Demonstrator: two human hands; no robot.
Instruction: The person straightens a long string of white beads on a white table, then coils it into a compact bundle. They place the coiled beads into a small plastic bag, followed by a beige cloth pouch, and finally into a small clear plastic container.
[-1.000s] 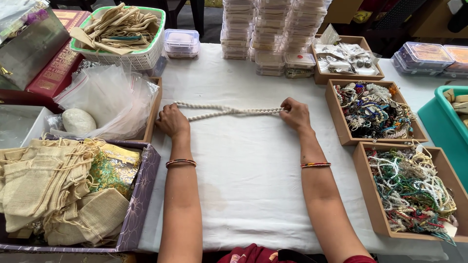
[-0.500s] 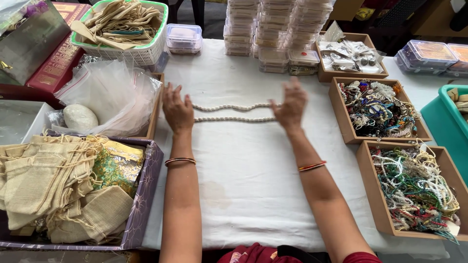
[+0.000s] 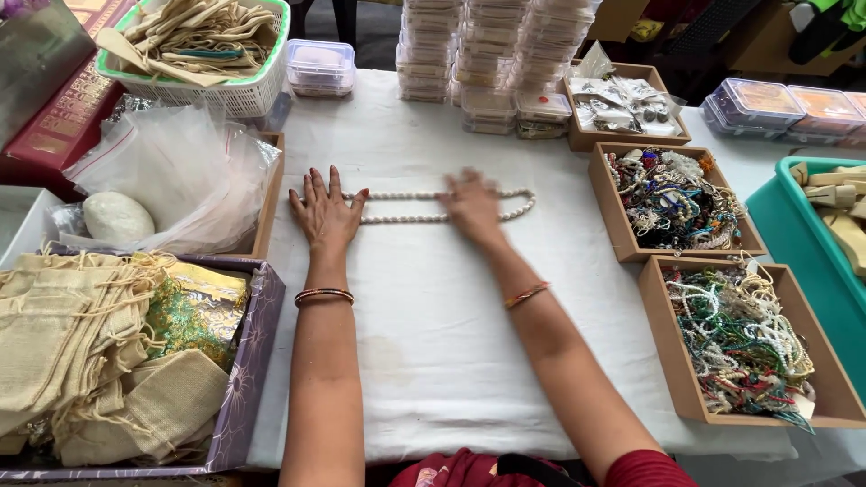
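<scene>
Resting flat, fingers released, left hand (image 3: 327,212) and blurred right hand (image 3: 471,203) partly cover pearl necklace (image 3: 521,208).

Upper middle of the frame: stacks of small clear lidded boxes (image 3: 492,54), tightly packed. Just left, a lone clear plastic box (image 3: 319,67). Far upper right, flat clear boxes (image 3: 783,106) with orange contents. Upper left, a dark red rectangular box (image 3: 56,117); below it, crumpled clear bags (image 3: 180,176).

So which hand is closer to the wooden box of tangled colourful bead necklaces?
Right hand, just left of that box. Left hand lies farther left.
</scene>
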